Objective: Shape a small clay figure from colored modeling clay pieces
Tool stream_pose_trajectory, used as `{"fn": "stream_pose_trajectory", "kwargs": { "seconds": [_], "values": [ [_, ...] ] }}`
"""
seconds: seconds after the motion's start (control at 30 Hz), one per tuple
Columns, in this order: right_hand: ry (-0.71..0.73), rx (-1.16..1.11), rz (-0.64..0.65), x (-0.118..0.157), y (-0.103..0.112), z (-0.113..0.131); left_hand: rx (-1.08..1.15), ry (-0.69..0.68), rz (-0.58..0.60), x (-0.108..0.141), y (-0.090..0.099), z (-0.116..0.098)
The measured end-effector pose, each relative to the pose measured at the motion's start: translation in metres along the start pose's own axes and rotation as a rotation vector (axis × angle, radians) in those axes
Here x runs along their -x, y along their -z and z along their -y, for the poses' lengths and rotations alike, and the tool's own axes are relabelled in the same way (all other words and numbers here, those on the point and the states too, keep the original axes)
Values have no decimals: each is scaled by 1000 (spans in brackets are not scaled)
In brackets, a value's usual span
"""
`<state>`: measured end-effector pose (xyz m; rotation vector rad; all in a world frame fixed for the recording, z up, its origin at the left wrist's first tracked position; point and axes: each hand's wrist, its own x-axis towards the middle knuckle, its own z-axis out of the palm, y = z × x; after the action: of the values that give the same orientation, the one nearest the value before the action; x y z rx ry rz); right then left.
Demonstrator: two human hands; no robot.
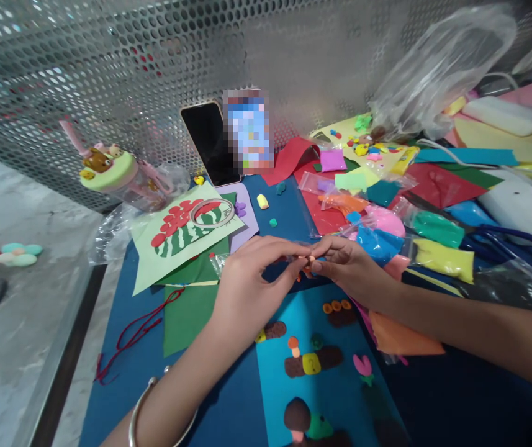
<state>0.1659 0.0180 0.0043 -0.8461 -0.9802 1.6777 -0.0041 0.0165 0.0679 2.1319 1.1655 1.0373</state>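
Note:
My left hand [259, 273] and my right hand [347, 264] meet above the top edge of a blue sheet [277, 385]. Between their fingertips is a small orange-brown piece of clay [310, 261], pinched from both sides; its shape is mostly hidden. Clay shapes lie on the sheet below: a brown and yellow bar [312, 364], an orange mushroom [293, 346], a brown block with orange rounds [339, 312], a pink flower [363, 366], and a larger brown-capped mushroom [297, 417] beside a green shape.
A phone [208, 143] leans on the perforated metal panel beside a lit screen [251, 133]. At the left are a lidded cup [117, 174], a watermelon picture [186, 230] and red cord [142, 329]. Clay packets [442, 257] and coloured papers crowd the right.

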Motion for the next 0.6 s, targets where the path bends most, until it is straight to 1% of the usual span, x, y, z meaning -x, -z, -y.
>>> {"fn": "stream_pose_trajectory", "kwargs": {
  "seconds": [0.13,0.27,0.37,0.47,0.6],
  "values": [
    [-17,21,0,0,0,0,2,6,6,1,-1,1],
    [-51,7,-28,-1,0,0,0,5,-7,1,-1,1],
    [-37,17,-34,-1,-1,1,3,18,-17,0,0,0],
    [-8,53,-13,-1,-2,2,-2,29,-19,-1,1,0],
    [-27,112,-5,0,-3,3,-13,39,-14,0,0,1]
  ]
}}
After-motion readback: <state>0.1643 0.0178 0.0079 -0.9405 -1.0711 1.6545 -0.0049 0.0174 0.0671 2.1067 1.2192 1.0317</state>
